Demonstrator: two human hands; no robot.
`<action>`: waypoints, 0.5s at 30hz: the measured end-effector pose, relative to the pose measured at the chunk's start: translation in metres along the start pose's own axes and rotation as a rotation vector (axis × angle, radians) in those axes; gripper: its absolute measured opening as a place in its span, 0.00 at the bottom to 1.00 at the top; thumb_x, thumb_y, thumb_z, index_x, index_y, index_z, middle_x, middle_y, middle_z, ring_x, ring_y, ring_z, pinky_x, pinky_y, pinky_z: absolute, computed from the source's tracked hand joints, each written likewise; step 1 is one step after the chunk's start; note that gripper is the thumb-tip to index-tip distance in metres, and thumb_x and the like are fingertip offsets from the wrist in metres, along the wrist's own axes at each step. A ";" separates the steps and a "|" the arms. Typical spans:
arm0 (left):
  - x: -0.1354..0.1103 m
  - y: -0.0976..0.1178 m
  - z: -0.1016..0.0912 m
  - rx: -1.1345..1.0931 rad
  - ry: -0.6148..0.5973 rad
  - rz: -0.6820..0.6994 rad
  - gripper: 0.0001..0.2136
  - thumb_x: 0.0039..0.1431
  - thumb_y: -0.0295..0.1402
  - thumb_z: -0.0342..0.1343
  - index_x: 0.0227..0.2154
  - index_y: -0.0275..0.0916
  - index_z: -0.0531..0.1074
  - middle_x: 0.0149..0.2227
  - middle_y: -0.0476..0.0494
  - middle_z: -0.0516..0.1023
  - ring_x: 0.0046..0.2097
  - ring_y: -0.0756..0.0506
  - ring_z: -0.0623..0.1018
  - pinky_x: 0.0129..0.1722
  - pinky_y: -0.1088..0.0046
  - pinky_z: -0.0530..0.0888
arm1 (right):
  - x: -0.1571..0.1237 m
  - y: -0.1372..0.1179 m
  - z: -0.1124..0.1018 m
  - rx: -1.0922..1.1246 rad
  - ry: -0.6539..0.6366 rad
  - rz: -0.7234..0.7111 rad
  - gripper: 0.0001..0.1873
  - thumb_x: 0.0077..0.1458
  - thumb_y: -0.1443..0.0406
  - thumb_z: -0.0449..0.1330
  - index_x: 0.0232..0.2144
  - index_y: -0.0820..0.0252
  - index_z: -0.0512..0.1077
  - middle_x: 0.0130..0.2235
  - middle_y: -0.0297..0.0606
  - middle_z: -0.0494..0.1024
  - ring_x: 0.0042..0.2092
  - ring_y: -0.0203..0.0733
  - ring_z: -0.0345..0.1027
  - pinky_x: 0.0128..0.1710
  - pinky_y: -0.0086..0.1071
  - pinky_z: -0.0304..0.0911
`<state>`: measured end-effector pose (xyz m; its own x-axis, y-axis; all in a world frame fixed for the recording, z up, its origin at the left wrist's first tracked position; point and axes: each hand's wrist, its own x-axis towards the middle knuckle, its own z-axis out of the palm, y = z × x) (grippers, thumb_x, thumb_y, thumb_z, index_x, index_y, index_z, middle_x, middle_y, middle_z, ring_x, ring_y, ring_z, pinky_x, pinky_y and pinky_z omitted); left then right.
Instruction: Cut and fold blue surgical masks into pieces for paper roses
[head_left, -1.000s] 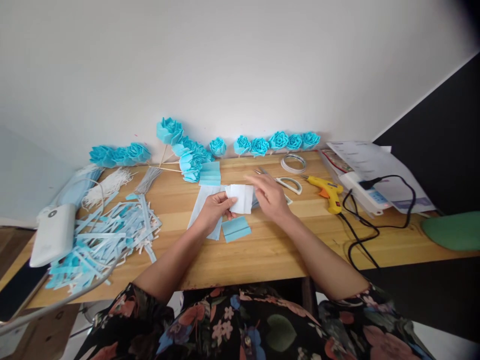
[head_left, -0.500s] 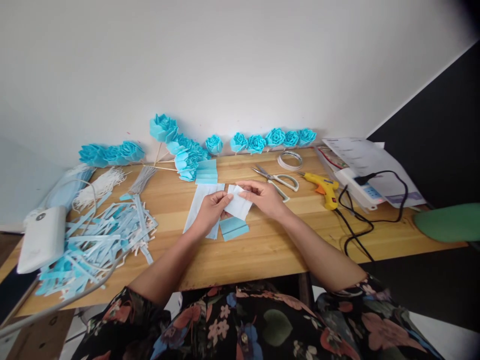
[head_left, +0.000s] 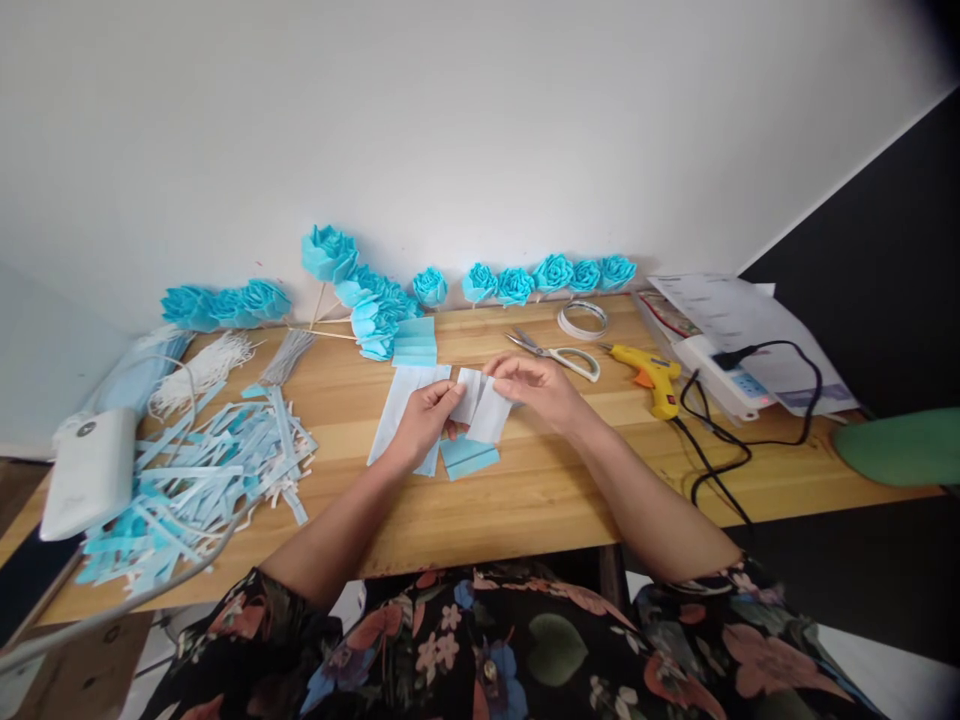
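Observation:
Between my hands is a pale, creased piece of face-mask fabric (head_left: 489,412), raised over the table. My left hand (head_left: 426,420) pinches its left edge between thumb and fingers. At the upper right edge, my right hand (head_left: 536,392) grips it with thumb and fingertips. Beneath lie a blue pleated fabric piece (head_left: 469,458) and a longer pale fabric sheet (head_left: 405,400), partly covered by my left hand. Another blue pleated piece (head_left: 415,342) rests farther back. Scissors (head_left: 559,355) lie beyond my right hand, their lower handle hidden behind it.
Blue fabric flowers (head_left: 553,272) line the wall. Cut strips (head_left: 202,470), thin wires (head_left: 289,355) and a white power bank (head_left: 91,475) lie left. A tape roll (head_left: 582,320), yellow glue gun (head_left: 651,378) and power strip (head_left: 724,380) with black cable stand right.
The pale fabric piece has been spread wider, showing a fold line in its middle. My right hand has shifted slightly right, and its fingers have lifted a little.

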<state>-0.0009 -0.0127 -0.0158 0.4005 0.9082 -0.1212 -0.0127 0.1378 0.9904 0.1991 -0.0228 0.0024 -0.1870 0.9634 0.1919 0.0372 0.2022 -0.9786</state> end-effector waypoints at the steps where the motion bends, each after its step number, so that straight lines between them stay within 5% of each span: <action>1: -0.001 0.000 0.000 0.013 -0.008 0.003 0.23 0.52 0.55 0.59 0.23 0.37 0.66 0.17 0.53 0.67 0.18 0.54 0.67 0.18 0.78 0.64 | 0.000 0.001 0.001 -0.045 0.002 -0.041 0.12 0.51 0.56 0.66 0.28 0.58 0.75 0.45 0.41 0.79 0.46 0.44 0.73 0.45 0.37 0.66; 5: -0.001 -0.001 0.001 0.054 -0.066 0.004 0.24 0.53 0.57 0.56 0.24 0.36 0.68 0.19 0.50 0.72 0.19 0.53 0.69 0.19 0.77 0.65 | 0.001 0.005 0.004 -0.255 0.043 -0.127 0.07 0.54 0.60 0.64 0.29 0.57 0.76 0.50 0.42 0.78 0.52 0.47 0.71 0.53 0.42 0.62; 15: -0.003 0.000 0.000 0.111 -0.080 0.023 0.25 0.57 0.57 0.51 0.24 0.36 0.68 0.20 0.48 0.72 0.20 0.52 0.70 0.21 0.76 0.67 | 0.001 0.004 0.011 -0.309 0.087 0.001 0.08 0.54 0.60 0.64 0.29 0.60 0.76 0.30 0.35 0.79 0.33 0.38 0.70 0.35 0.32 0.63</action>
<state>-0.0018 -0.0153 -0.0159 0.4728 0.8758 -0.0972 0.0770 0.0689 0.9946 0.1887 -0.0232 -0.0025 -0.1032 0.9723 0.2097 0.3366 0.2325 -0.9125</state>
